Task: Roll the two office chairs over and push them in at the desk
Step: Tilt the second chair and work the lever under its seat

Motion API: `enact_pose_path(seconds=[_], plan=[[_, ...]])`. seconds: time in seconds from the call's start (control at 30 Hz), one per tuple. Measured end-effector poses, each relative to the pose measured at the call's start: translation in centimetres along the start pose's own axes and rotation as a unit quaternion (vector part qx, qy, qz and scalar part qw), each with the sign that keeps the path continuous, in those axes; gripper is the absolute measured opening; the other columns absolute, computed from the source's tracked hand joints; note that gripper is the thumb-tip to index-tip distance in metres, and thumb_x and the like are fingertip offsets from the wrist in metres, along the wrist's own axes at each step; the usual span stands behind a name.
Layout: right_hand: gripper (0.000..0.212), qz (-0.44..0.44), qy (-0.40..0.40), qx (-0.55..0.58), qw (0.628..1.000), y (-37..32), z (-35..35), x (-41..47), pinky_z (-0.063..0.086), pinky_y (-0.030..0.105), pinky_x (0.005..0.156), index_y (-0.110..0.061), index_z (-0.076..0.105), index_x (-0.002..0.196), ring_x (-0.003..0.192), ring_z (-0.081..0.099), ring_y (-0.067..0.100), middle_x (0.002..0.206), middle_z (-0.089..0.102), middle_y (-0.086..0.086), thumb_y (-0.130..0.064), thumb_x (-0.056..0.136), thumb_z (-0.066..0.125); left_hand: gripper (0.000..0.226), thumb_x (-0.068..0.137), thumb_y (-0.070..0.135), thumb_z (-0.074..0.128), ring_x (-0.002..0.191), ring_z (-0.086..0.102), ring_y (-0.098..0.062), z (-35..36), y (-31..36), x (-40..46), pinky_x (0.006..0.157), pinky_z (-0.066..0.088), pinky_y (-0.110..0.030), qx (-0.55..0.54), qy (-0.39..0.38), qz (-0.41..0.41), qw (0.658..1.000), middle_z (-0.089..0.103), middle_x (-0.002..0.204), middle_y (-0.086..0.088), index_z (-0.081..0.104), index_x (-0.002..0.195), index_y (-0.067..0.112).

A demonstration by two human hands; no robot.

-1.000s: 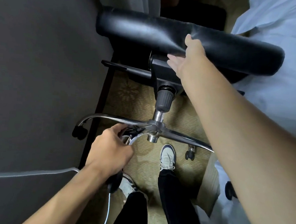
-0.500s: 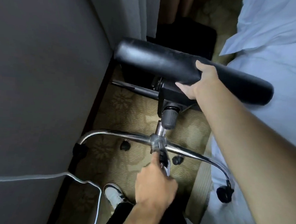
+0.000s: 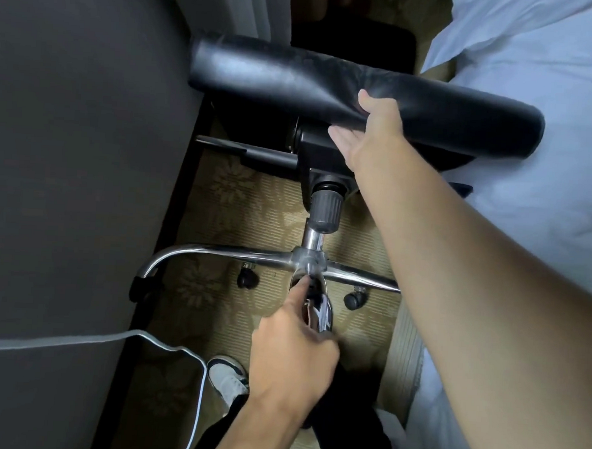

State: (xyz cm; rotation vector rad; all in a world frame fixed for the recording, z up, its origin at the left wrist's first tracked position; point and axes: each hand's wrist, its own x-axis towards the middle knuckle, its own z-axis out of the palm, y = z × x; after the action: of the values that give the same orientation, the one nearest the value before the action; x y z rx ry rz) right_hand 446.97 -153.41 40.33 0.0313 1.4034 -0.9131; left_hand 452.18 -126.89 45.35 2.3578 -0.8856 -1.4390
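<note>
A black office chair is tipped on its side in front of me, its padded seat (image 3: 295,76) stretching across the upper middle. Below the seat its chrome star base (image 3: 248,254) shows with small black casters (image 3: 354,299). My right hand (image 3: 371,132) grips the front edge of the seat, thumb on top and fingers underneath. My left hand (image 3: 291,358) is closed around the chrome base leg that points toward me. The dark desk surface (image 3: 69,143) fills the left side. Only this one chair is in view.
A bed with white linen (image 3: 534,99) lies close on the right, leaving a narrow strip of patterned carpet (image 3: 234,204). A white cable (image 3: 117,338) runs over the desk edge to the floor. My shoe (image 3: 226,375) stands on the carpet below.
The chair has shifted and turned: the seat sat high, dropped, and is now larger in view. My left hand moved from a left base leg to the leg pointing at me.
</note>
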Motion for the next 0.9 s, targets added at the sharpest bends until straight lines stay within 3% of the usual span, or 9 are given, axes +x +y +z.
enact_pose_path(seconds=[0.17,0.23,0.3,0.37,0.57,0.67,0.77,0.83,0.9], plan=[[0.044,-0.026,-0.002,0.027,0.999,1.8,-2.6,-3.4,0.060,0.041,0.087,-0.003,0.054,0.116,0.077,0.070,0.034,0.120,0.062,0.023,-0.014,0.081,0.078,0.082,0.061,0.020,0.059,0.064,0.067,-0.021,1.3,-3.7,-2.8,0.061,0.055,-0.028,-0.036,0.008,0.004,0.999,0.073,0.072,0.004,0.048,0.137,0.050],[0.049,-0.032,0.011,0.025,0.999,3.0,-3.5,-5.3,0.059,0.043,0.090,0.000,0.056,0.118,0.068,0.071,0.031,0.102,0.066,0.020,-0.015,0.078,0.081,0.083,0.058,0.024,0.058,0.061,0.066,-0.013,1.8,-5.4,-4.1,0.065,0.058,-0.027,-0.044,0.016,0.005,0.999,0.074,0.073,0.013,0.049,0.136,0.050],[0.038,-0.036,0.018,0.012,0.999,4.7,-4.4,-7.6,0.058,0.046,0.092,-0.001,0.061,0.101,0.062,0.073,0.028,0.079,0.066,0.015,-0.017,0.074,0.084,0.082,0.057,0.028,0.059,0.071,0.068,-0.003,2.7,-7.3,-5.6,0.076,0.058,-0.026,-0.038,0.032,0.016,0.999,0.070,0.073,0.026,0.051,0.135,0.052],[0.033,-0.037,0.028,0.009,0.999,6.8,-5.7,-10.0,0.057,0.050,0.092,-0.006,0.058,0.086,0.060,0.074,0.026,0.070,0.065,0.012,-0.017,0.071,0.086,0.080,0.060,0.030,0.067,0.083,0.070,-0.006,3.9,-9.8,-7.2,0.083,0.055,-0.022,-0.043,0.049,0.037,0.997,0.061,0.079,0.039,0.051,0.134,0.054],[0.065,-0.061,0.005,0.064,0.996,12.5,-9.6,-16.2,0.059,0.045,0.090,-0.004,0.050,0.122,0.060,0.074,0.027,0.074,0.067,0.014,-0.010,0.069,0.086,0.079,0.063,0.025,0.069,0.086,0.066,-0.008,6.1,-17.7,-11.2,0.077,0.047,-0.018,-0.019,0.086,0.102,0.991,0.075,0.097,0.010,0.052,0.137,0.046],[0.058,-0.066,-0.007,0.078,0.995,14.1,-11.4,-18.5,0.062,0.042,0.082,-0.010,0.044,0.113,0.066,0.075,0.029,0.087,0.067,0.015,-0.007,0.071,0.085,0.080,0.064,0.021,0.070,0.094,0.065,-0.007,6.6,-20.5,-12.5,0.080,0.043,-0.011,-0.023,0.079,0.119,0.990,0.072,0.104,0.013,0.051,0.137,0.047],[0.050,-0.053,-0.024,0.106,0.993,15.7,-12.9,-20.1,0.061,0.046,0.084,-0.017,0.040,0.091,0.063,0.075,0.029,0.102,0.066,0.017,-0.003,0.073,0.084,0.084,0.063,0.011,0.074,0.094,0.064,-0.003,7.0,-22.7,-13.6,0.076,0.033,0.007,-0.018,0.084,0.132,0.988,0.059,0.100,0.032,0.053,0.138,0.043],[0.055,-0.051,-0.033,0.125,0.990,16.5,-14.2,-20.7,0.061,0.047,0.084,-0.017,0.040,0.103,0.062,0.074,0.027,0.108,0.065,0.018,-0.002,0.073,0.084,0.084,0.063,0.008,0.074,0.095,0.066,-0.002,7.3,-24.2,-14.2,0.078,0.039,0.004,-0.016,0.087,0.138,0.986,0.052,0.100,0.042,0.053,0.138,0.040],[0.066,-0.049,-0.049,0.134,0.989,16.9,-15.0,-20.9,0.061,0.047,0.084,-0.017,0.038,0.119,0.061,0.074,0.025,0.112,0.065,0.018,-0.002,0.073,0.084,0.082,0.064,0.009,0.074,0.099,0.068,-0.006,7.5,-24.9,-14.5,0.086,0.053,-0.017,-0.024,0.103,0.140,0.985,0.053,0.106,0.039,0.053,0.138,0.040]])
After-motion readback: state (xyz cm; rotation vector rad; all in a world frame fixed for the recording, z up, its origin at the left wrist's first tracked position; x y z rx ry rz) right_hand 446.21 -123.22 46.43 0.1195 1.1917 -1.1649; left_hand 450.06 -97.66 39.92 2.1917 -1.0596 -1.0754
